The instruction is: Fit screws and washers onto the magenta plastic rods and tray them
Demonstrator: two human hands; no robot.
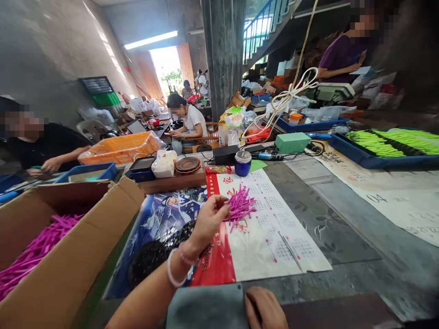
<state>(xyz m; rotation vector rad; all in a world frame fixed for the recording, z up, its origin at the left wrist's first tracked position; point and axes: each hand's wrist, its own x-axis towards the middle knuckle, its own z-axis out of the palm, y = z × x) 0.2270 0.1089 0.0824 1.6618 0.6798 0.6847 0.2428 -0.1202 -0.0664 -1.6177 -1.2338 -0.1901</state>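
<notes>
My left hand [213, 217] reaches over the calendar sheet [277, 228], with its thumb and fingers pinched together at the left edge of a pile of thin magenta strips [242, 205]. What lies between those fingertips is hidden. At the bottom, my right hand [265, 308] is curled against the right side of a grey-green box-shaped block [207, 306]; whatever its fingers hold is out of sight. Shiny black pieces [149, 262] lie in a heap left of my forearm, with small dark beads [206, 256] nearby. A slim metal tool [290, 251] rests on the sheet.
A cardboard box [99, 237] of magenta strips stands at left. Behind the sheet are a blue jar [243, 164], a tissue pack [164, 163] and a green box [291, 143]. A blue tray [380, 160] holds lime-green strips. Several other people sit or stand around.
</notes>
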